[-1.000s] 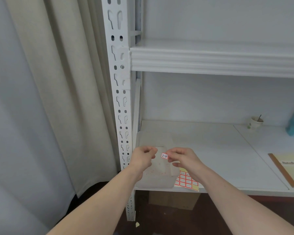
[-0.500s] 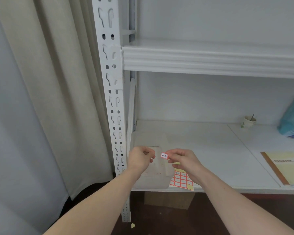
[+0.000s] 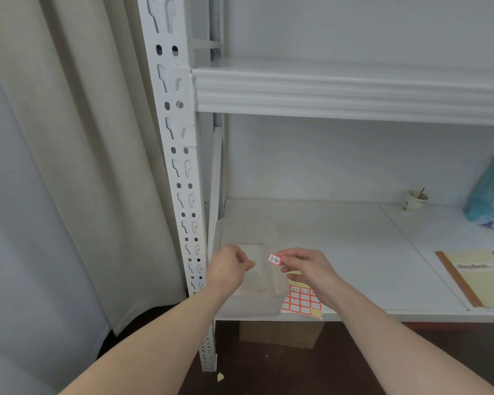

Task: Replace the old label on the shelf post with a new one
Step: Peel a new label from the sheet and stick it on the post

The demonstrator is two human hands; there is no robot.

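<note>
- Right hand (image 3: 305, 266) held above the front of the lower shelf (image 3: 354, 252), thumb and fingertips pinching a small red-edged label (image 3: 274, 259) marked "2-4".
- Label kept in the air, tilted, just right of the clear plastic box (image 3: 251, 269) and well right of the shelf post (image 3: 180, 166); not touching the post.
- Left hand (image 3: 228, 269) raised just right of the post's lower part, over the plastic box, fingers curled in with tips drawn together; cannot tell whether anything was held between them.
- Hands kept apart, with the label in the gap nearer the right one.
- Sticker sheet (image 3: 301, 303) of red-framed labels laid flat at the shelf's front edge, just right of the box and partly under the right wrist; top row handwritten, "2-1" readable.
- Post stood white and upright, punched with paired holes and keyhole slots, joined to the upper shelf beam (image 3: 340, 92) on its right.
- Beige curtain (image 3: 92, 166) hung left of the post.
- Far right of the post, on the lower shelf: paper cup (image 3: 415, 201) with a stick in it near the back wall, teal bag (image 3: 491, 195) beyond it, notebook (image 3: 479, 277) flat toward the front.
- Cardboard box (image 3: 280, 333) seen beneath the lower shelf, right of the post's foot.
</note>
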